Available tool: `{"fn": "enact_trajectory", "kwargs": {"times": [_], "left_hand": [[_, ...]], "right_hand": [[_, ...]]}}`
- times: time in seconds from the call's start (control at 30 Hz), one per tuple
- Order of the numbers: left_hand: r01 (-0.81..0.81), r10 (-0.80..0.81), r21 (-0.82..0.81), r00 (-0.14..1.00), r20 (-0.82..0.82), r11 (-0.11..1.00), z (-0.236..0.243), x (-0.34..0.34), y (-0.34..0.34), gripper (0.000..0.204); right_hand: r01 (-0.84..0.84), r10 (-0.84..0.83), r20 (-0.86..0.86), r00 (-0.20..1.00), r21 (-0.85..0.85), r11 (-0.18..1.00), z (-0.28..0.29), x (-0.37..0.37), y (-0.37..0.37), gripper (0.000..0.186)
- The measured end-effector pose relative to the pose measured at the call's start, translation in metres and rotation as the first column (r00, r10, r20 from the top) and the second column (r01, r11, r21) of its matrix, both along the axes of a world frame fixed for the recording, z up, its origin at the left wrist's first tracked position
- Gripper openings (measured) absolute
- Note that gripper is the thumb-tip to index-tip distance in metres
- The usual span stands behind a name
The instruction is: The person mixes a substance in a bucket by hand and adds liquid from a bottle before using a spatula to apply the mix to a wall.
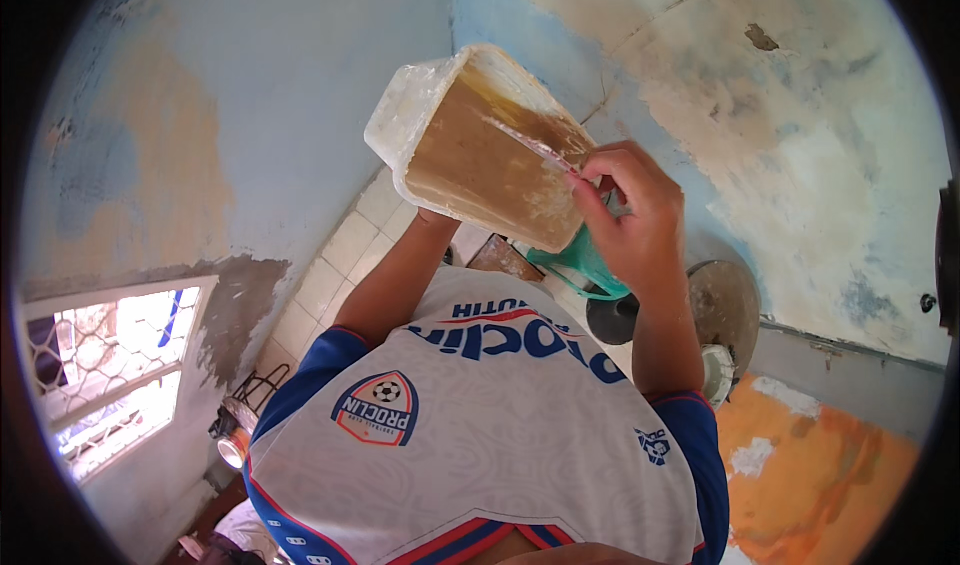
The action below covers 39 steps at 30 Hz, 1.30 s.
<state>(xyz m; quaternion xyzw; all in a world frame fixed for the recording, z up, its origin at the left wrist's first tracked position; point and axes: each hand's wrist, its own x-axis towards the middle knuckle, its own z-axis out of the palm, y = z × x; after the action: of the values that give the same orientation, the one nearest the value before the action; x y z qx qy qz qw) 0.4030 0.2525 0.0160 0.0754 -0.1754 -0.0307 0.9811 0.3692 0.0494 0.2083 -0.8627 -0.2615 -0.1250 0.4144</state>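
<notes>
A whitish plastic tub (412, 125) is tilted in front of my chest, its open top turned towards me. Tan paste coats its inside, with yellowish smears near one upper wall. My left hand (438, 217) supports the tub from beneath; only the wrist shows and the fingers are hidden behind it. At the tub's right rim, my right hand (640, 200) pinches a thin, paste-smeared strip (535, 146), perhaps a scraper seen edge-on. The strip reaches over the opening, against the paste. Its exact kind is unclear.
Patchy blue and cream walls (800, 145) meet in a corner ahead. Green plastic (585, 260), a round grey disc-like top (725, 310) and a wooden piece (505, 258) are below on the right. A grilled window (115, 355) is at left, above pale floor tiles (350, 245).
</notes>
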Motion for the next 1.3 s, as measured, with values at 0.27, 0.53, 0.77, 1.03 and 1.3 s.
{"fn": "enact_trajectory", "kwargs": {"times": [0.27, 0.53, 0.77, 1.03, 1.3], "left_hand": [[0.088, -0.086, -0.017, 0.993, 0.079, 0.996, -0.015, 0.02, 0.052, 0.102], [-0.298, 0.301, 0.361, 0.952, 0.048, 0.884, -0.035, 0.033, 0.066, 0.093], [-0.107, 0.109, 0.135, 0.994, -0.013, 0.985, -0.048, 0.046, 0.076, 0.089], [-0.131, 0.156, 0.17, 0.977, -0.144, 0.977, -0.023, 0.047, 0.077, 0.088], [-0.304, 0.299, 0.296, 0.952, 0.065, 0.905, -0.037, 0.052, 0.079, 0.088]], "right_hand": [[0.034, -0.046, -0.026, 0.999, -0.336, 0.941, -0.003, 0.014, 0.072, 0.019], [0.163, -0.157, 0.045, 0.987, -0.352, 0.922, -0.014, 0.026, 0.101, 0.018], [0.176, -0.166, 0.057, 0.984, -0.342, 0.923, -0.013, 0.027, 0.11, 0.022], [0.225, -0.226, 0.032, 0.974, -0.295, 0.929, -0.019, 0.032, 0.117, 0.021], [0.174, -0.191, -0.045, 0.981, -0.26, 0.95, -0.022, 0.036, 0.117, 0.022]]}}
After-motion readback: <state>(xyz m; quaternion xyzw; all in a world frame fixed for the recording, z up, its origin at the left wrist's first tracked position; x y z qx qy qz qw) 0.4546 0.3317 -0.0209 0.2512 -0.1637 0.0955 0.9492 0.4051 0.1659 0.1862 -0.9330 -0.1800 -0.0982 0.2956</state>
